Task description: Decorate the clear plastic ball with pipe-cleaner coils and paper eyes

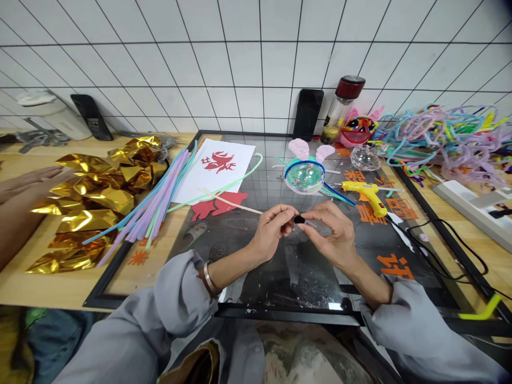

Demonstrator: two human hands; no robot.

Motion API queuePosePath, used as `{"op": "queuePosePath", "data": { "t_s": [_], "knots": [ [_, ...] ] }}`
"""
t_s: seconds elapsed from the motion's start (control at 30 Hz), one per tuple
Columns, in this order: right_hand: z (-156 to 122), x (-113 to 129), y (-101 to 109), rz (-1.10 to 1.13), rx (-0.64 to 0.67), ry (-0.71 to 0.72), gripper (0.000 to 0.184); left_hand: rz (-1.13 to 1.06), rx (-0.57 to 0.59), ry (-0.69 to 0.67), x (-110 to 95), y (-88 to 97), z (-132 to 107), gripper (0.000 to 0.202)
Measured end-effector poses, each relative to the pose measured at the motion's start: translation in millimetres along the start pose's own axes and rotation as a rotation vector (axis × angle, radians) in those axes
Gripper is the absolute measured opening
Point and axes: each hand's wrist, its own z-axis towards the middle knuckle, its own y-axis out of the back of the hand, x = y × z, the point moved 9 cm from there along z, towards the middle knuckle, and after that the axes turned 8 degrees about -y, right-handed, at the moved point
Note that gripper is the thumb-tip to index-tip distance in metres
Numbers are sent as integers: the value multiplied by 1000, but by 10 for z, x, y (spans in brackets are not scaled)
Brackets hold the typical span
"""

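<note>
Over the dark glass-topped board, my left hand [274, 230] and my right hand [334, 233] meet with fingertips pinched on a small black fuzzy piece [299, 219]. A pale cream pipe cleaner [236, 205] runs from the fingers of my left hand toward the upper left; its near end is hidden there. Just beyond my hands stands a round clear-and-green craft piece [304, 177] with a blue rim, pink ear shapes and a blue handle-like strip. To the right of it lies a yellow hot glue gun [366, 194].
On the left are gold foil [90, 224], a bundle of pipe cleaners [150, 200] and another person's arm [28, 208]. White paper [228, 149] and a red cutout [220, 205] lie behind. A bottle [340, 109], tangled pipe cleaners [444, 136], a power strip [476, 213] and a black cord [460, 242] occupy the right.
</note>
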Motion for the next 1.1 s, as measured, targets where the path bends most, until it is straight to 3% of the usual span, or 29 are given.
{"op": "queuePosePath", "data": {
  "t_s": [0.5,1.1],
  "knots": [
    [1,-9,-17,6,9,-20,8,29,59,30,41,-49,-17,27],
    [-5,-1,-25,0,12,1,7,33,27,46,48,-6,-2,24]
  ]
}}
